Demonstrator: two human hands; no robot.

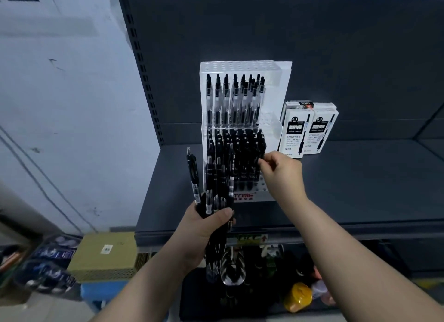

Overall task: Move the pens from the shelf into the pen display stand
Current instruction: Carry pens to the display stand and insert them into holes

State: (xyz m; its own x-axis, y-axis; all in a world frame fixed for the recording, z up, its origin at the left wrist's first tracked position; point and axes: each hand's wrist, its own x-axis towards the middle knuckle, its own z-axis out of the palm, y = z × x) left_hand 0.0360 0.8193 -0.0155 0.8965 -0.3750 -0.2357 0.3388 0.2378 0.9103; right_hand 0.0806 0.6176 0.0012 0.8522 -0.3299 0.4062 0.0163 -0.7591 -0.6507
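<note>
Pens fill my left grip (204,228): it is clenched around a bundle of black pens (217,187), thumb across the front, with the clip ends pointing up and the tips hanging below my palm. One stray pen (193,172) leans out of the bundle's left side and stands higher than the rest. I hold this bundle just in front of the pen display stand (284,86), overlapping its lower left corner from where I look.

My right grip (281,175) reaches to the right end of the stand's lower tier, thumb and fingertips (261,162) pinching a single black pen (260,141) that stands upright at the end of that row. The lower row (236,151) is packed with black pens. The upper row (234,98) holds clear-barrelled pens with black caps.

The stand sits upright on the dark shelf (360,182), against the back panel. Just beside it on the right stand two white pen boxes (310,129), side by side. Below the shelf on the left is a cardboard box (105,254), and lower right a yellow-lidded jar (298,296).
</note>
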